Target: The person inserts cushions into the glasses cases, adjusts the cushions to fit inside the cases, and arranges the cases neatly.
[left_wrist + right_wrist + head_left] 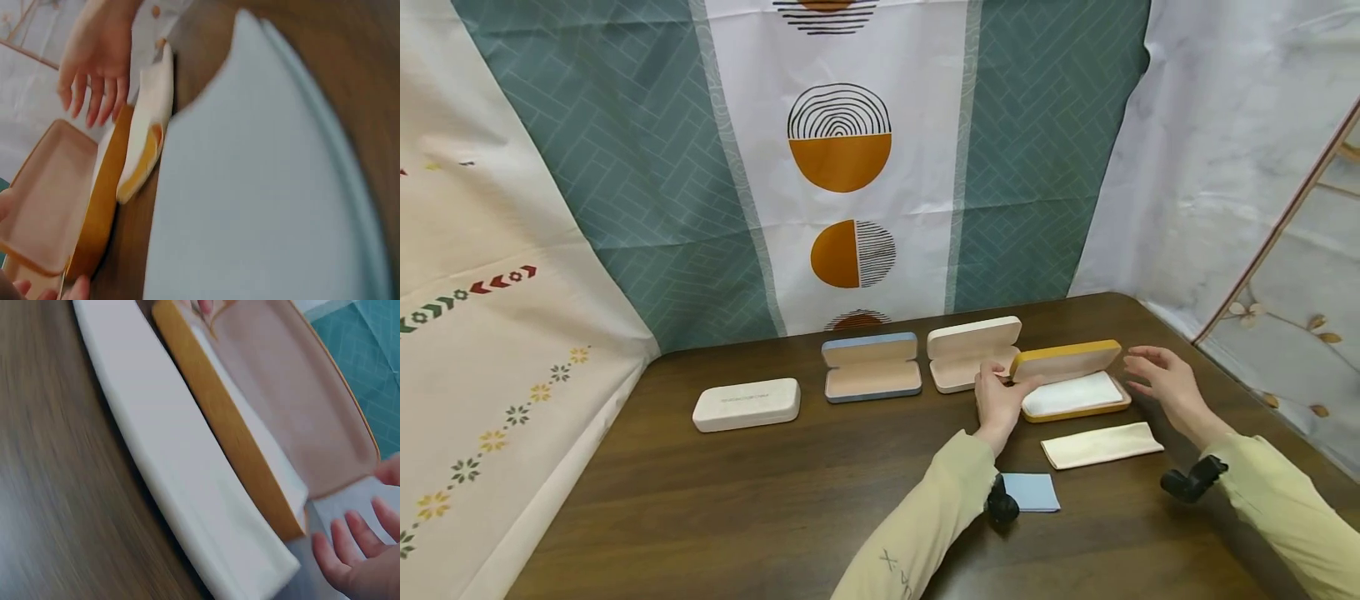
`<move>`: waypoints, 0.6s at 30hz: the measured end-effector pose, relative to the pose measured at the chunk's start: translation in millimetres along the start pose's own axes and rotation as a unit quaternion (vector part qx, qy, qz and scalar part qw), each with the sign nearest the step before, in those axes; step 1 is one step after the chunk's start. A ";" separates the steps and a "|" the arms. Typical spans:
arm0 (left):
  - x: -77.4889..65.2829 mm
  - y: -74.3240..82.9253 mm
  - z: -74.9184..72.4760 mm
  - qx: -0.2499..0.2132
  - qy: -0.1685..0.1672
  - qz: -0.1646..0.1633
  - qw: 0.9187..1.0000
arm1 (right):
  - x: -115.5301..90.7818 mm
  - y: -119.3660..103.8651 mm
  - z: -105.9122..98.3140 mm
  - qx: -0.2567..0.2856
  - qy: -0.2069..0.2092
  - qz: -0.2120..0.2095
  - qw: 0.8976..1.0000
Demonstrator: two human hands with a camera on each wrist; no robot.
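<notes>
A: Where's the yellow case (1067,363)?
B: Toward the right of the brown table (737,500), lid (294,387) raised, with a folded white cloth (1073,394) lying in its base.
A: And the left hand (1000,400)?
B: At the case's left end, fingers bent. From here I can't tell whether they grip it or only touch it.
A: The right hand (1172,392) is at the other end, I see.
B: Yes, near the lid's right corner, fingers relaxed and apart, with nothing in them.
A: What's around the case?
B: Just in front of it lies a folded cream cloth (1103,445). Nearer the person, by the left wrist, there's a light blue cloth (1032,492).
A: I make out more cases along the back.
B: Beside the yellow one, partly behind the left hand, an open white case (973,346). Left of that, an open blue case (874,353), and farther left a closed white case (747,405).
A: Both sleeves are pale, with something black at each wrist.
B: And behind the table hangs a teal and white curtain (655,167) with orange circles.
</notes>
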State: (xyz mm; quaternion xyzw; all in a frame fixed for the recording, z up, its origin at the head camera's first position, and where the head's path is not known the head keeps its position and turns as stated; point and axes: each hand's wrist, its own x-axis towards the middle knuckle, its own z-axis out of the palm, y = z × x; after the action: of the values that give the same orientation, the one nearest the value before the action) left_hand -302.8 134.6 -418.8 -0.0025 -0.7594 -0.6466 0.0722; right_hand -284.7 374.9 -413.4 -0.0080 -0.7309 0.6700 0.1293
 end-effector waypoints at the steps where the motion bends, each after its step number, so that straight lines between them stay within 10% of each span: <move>1: -0.9 0.0 2.0 -0.004 0.007 -0.003 1.000 | 0.7 2.0 2.6 0.016 0.009 0.006 1.000; 8: -4.6 5.2 20.4 -0.064 0.048 -0.019 0.997 | 12.7 13.7 20.1 -0.033 0.087 0.070 0.993; 18: -3.0 7.5 33.3 -0.080 0.098 -0.029 0.992 | 0.5 -7.1 46.4 -0.132 0.097 0.085 0.983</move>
State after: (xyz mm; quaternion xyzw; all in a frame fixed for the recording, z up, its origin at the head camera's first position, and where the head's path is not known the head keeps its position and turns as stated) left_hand -302.6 168.9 -416.8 0.0771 -0.6946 -0.7040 0.1267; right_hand -293.3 329.0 -409.6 -0.1523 -0.7934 0.5725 0.1397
